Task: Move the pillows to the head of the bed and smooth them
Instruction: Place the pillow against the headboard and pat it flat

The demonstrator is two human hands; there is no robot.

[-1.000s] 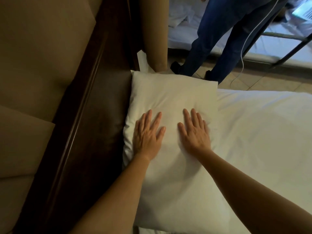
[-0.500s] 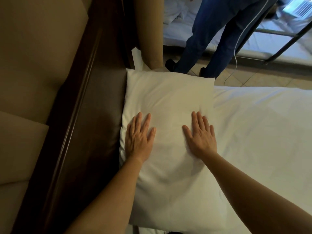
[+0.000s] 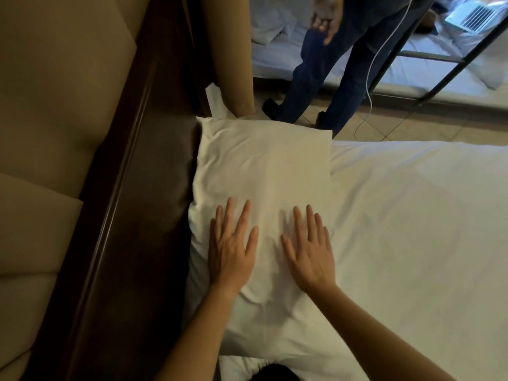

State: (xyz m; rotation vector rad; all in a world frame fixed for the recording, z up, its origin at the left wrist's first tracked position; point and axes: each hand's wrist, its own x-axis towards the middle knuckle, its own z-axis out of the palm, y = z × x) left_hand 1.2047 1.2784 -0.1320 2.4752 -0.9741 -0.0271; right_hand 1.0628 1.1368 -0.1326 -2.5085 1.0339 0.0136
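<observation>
A white pillow lies lengthwise along the dark wooden headboard, on the white sheet of the bed. My left hand rests flat on the pillow's near half, close to its headboard-side edge, fingers spread. My right hand lies flat beside it, a little toward the mattress side, fingers also spread. Neither hand grips the fabric. Small creases show in the pillowcase below my palms. A second white pillow edge shows at the bottom, partly hidden by my arms.
A padded beige wall panel rises behind the headboard. A person in blue jeans stands on the tiled floor beyond the pillow. Behind them is another bed with a black metal frame and a laptop.
My hands had spread apart half a second ago; now they have drawn back together near the middle of the pillow. The standing person's hand has come into view.
</observation>
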